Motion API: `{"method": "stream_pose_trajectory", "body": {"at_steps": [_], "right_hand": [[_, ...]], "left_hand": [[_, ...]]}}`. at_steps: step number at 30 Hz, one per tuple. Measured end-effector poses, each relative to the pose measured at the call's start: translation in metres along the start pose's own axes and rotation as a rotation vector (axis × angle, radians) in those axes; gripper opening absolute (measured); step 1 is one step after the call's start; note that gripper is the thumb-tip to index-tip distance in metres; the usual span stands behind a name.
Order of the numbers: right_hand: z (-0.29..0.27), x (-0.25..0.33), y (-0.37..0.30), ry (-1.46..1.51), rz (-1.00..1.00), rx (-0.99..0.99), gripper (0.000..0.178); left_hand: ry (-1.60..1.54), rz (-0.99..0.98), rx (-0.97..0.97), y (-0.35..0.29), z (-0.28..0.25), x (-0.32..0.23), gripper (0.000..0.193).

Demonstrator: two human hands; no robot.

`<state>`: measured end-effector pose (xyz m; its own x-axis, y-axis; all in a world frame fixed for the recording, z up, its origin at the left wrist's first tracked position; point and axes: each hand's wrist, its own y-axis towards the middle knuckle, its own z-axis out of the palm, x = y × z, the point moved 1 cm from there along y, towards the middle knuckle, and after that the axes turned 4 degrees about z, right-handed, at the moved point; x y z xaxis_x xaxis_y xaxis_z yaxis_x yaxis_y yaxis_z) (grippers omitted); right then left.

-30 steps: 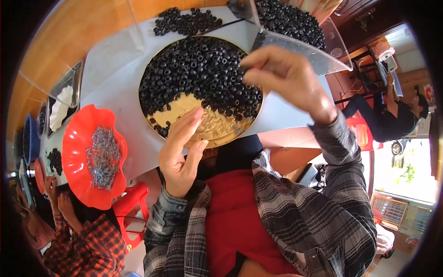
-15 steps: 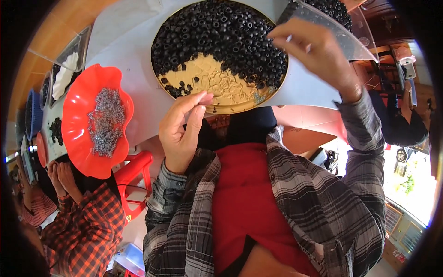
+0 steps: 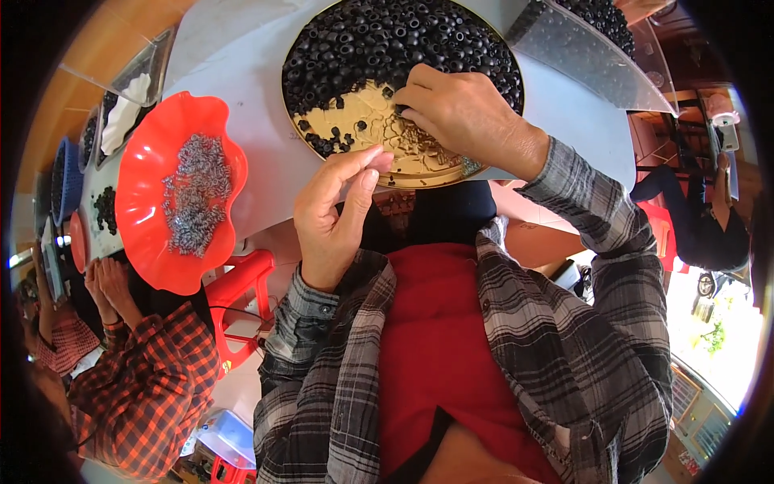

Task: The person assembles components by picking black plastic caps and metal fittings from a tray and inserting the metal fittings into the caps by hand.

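Note:
A round gold-coloured tray (image 3: 377,159) holds a heap of small black ring-shaped parts (image 3: 395,40), thick along its far side. Over the tray's near middle, my right hand (image 3: 468,113) is closed, its thumb and fingertips pinching a small black part (image 3: 401,109). My left hand (image 3: 334,214) is at the tray's near rim, palm inward, with thumb and forefinger drawn together. Whatever lies between those fingertips is too small or hidden to tell. To the left stands a red wavy-edged bowl (image 3: 139,214) with many small silvery metal pieces (image 3: 195,194) in it.
A clear plastic bin (image 3: 580,56) of black parts stands at the back right. Further left are a blue basket (image 3: 68,181) and loose black parts (image 3: 106,210). Another person's clasped hands (image 3: 111,286) rest beside a red stool (image 3: 242,302). A person in black sits far right.
My right hand has moved left and nearer, from the tray's right edge to its middle, and now pinches a black part. My left hand keeps its pose. The whole view has shifted slightly.

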<state>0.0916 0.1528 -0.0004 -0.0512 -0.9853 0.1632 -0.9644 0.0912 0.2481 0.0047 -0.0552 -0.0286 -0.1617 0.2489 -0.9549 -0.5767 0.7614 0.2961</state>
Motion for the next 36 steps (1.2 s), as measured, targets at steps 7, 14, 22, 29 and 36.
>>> {"method": "stream_pose_trajectory", "body": {"at_steps": [7, 14, 22, 29, 36], "right_hand": [[0.002, 0.006, 0.005, 0.322, 0.013, -0.043, 0.018], [-0.032, 0.016, 0.002, 1.338, 0.549, 0.426, 0.034], [-0.025, 0.028, -0.009, 1.826, 0.607, 0.482, 0.035], [-0.014, 0.037, -0.017, 1.888, 0.654, 0.388, 0.036], [-0.014, 0.014, -0.02, 1.005, 0.404, 0.037, 0.026]], "left_hand": [[-0.092, -0.051, -0.07, 0.0, -0.001, -0.005, 0.026], [0.222, 0.253, -0.07, 0.022, 0.001, -0.007, 0.028], [0.089, 0.278, -0.056, 0.025, 0.006, -0.011, 0.023], [0.064, 0.261, -0.053, 0.023, 0.005, -0.006, 0.02], [-0.119, 0.089, -0.019, 0.008, -0.001, -0.001, 0.021]]}}
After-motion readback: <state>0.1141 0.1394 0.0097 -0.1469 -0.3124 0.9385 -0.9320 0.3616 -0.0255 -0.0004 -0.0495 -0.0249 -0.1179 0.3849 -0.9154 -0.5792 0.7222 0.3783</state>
